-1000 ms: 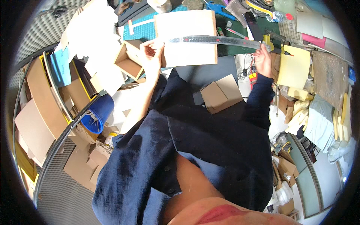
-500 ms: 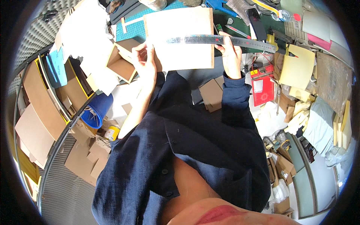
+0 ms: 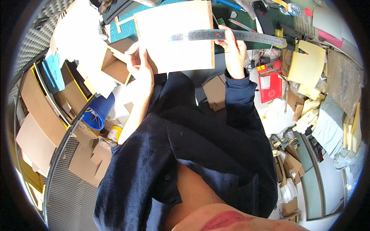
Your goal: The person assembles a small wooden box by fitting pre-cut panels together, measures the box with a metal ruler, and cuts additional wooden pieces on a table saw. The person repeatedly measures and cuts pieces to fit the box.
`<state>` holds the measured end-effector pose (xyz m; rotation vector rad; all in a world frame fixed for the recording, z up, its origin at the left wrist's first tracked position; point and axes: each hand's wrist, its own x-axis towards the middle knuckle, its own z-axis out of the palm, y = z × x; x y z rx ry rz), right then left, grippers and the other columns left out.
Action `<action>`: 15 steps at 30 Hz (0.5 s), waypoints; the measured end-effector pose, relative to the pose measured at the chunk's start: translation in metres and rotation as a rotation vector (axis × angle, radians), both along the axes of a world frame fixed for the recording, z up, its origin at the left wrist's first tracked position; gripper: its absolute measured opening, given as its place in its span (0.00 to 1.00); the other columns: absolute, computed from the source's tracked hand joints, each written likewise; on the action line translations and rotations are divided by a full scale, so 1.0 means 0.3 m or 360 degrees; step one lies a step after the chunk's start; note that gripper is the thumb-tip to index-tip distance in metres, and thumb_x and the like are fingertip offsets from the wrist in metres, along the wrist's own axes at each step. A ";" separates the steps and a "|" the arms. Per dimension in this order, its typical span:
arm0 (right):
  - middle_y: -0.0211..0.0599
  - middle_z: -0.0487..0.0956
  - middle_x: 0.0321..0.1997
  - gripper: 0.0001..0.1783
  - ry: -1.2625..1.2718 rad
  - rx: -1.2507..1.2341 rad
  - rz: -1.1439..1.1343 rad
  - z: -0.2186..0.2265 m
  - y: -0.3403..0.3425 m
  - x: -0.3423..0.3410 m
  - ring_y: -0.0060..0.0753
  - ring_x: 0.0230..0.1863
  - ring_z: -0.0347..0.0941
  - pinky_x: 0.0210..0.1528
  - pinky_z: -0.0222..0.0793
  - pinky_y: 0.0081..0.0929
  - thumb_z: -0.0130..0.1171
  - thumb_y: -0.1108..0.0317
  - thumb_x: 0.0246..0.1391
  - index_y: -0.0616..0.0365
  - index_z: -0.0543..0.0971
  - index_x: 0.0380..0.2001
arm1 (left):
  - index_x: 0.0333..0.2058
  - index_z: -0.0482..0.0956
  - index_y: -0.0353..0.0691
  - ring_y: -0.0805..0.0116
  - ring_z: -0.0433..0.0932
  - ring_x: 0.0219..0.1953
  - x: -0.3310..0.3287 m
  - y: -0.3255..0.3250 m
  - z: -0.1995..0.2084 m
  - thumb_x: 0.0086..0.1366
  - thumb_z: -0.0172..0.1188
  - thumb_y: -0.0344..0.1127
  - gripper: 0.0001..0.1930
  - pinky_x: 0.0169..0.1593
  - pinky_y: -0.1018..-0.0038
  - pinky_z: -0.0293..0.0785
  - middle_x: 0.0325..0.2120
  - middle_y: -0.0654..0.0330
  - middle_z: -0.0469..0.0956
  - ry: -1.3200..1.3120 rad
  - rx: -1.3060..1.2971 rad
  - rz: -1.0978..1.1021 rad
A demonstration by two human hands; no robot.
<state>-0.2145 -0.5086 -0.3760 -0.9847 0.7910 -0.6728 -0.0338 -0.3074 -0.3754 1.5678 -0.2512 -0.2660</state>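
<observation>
A pale rectangular board [image 3: 173,54] with brown side edges, brightly lit, is held up before me. My left hand [image 3: 139,63] has its fingers curled closed at the board's left edge, the thumb on its face. A long steel ruler [image 3: 262,37] lies across the board's upper half and sticks out past its right edge. My right hand [image 3: 234,51] grips the ruler near that edge, thumb in front; glare washes out the ruler's left part. Behind the board, a green cutting mat [image 3: 125,30] partly shows.
An open cardboard box [image 3: 115,69] stands left of the board, with a blue bin [image 3: 99,111] below it. To the right lie a dark phone [image 3: 263,17], a plastic bottle [image 3: 295,9], a red case [image 3: 270,86] and a yellow sheet [image 3: 307,63].
The board has shifted left and slightly up in the picture, my left hand with it. The ruler now reaches farther past the board's right edge, still in my right hand. The view has shifted slightly.
</observation>
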 end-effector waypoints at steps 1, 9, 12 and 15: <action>0.36 0.83 0.37 0.19 0.0006 -0.0022 0.0002 -0.003 0.001 0.001 0.22 0.36 0.80 0.43 0.78 0.22 0.51 0.60 0.70 0.66 0.80 0.51 | 0.50 0.77 0.33 0.75 0.78 0.45 -0.001 0.000 0.004 0.70 0.59 0.26 0.11 0.54 0.77 0.74 0.43 0.57 0.81 0.0003 0.0018 0.0002; 0.36 0.84 0.37 0.20 -0.0004 -0.0058 0.0019 -0.009 -0.001 -0.001 0.24 0.36 0.80 0.44 0.79 0.23 0.51 0.59 0.71 0.65 0.80 0.51 | 0.49 0.78 0.33 0.75 0.79 0.46 0.003 0.006 0.010 0.68 0.60 0.24 0.11 0.54 0.77 0.74 0.44 0.57 0.81 0.0072 0.0142 0.0069; 0.37 0.84 0.37 0.20 -0.0013 -0.0075 0.0017 -0.011 0.000 0.001 0.24 0.36 0.80 0.44 0.79 0.23 0.51 0.59 0.71 0.65 0.80 0.51 | 0.48 0.78 0.33 0.75 0.79 0.46 0.003 -0.007 0.025 0.68 0.60 0.24 0.10 0.53 0.77 0.75 0.43 0.57 0.82 0.0018 0.0151 0.0066; 0.37 0.84 0.37 0.20 -0.0004 -0.0075 0.0016 -0.010 0.002 0.000 0.24 0.37 0.81 0.44 0.79 0.23 0.51 0.59 0.71 0.65 0.80 0.51 | 0.49 0.79 0.32 0.75 0.79 0.45 0.006 0.003 0.011 0.69 0.61 0.27 0.11 0.53 0.78 0.75 0.44 0.55 0.82 -0.0037 0.0167 0.0059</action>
